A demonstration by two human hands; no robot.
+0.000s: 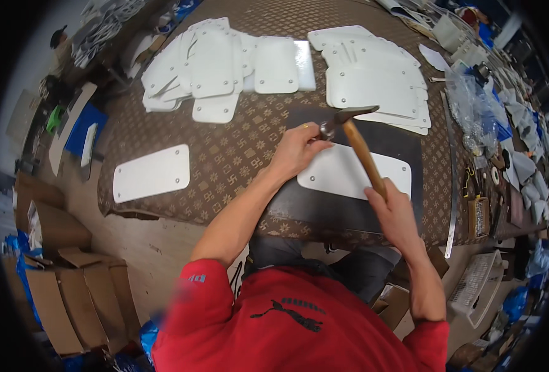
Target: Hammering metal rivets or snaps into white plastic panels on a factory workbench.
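Note:
My right hand (391,208) is wrapped round the wooden handle of a hammer (362,152). The hammer's metal head is over the fingertips of my left hand (296,149). Those fingers are pinched together at the far left corner of a white rounded panel (339,170); what they hold is hidden by the hammer head and the fingers. Metal studs show at the panel's other corners. Under the panel lies a dark mat (324,214). To the left, a similar white panel (151,177) with corner studs lies alone on the brown patterned cloth (237,161).
Two overlapping piles of white panels, a left pile (212,68) and a right pile (376,87), lie at the far side. A long metal ruler (451,186) runs along the right. Beyond it are a clear plastic bag (466,111) and a small box (478,217). Cardboard boxes (82,304) stand lower left.

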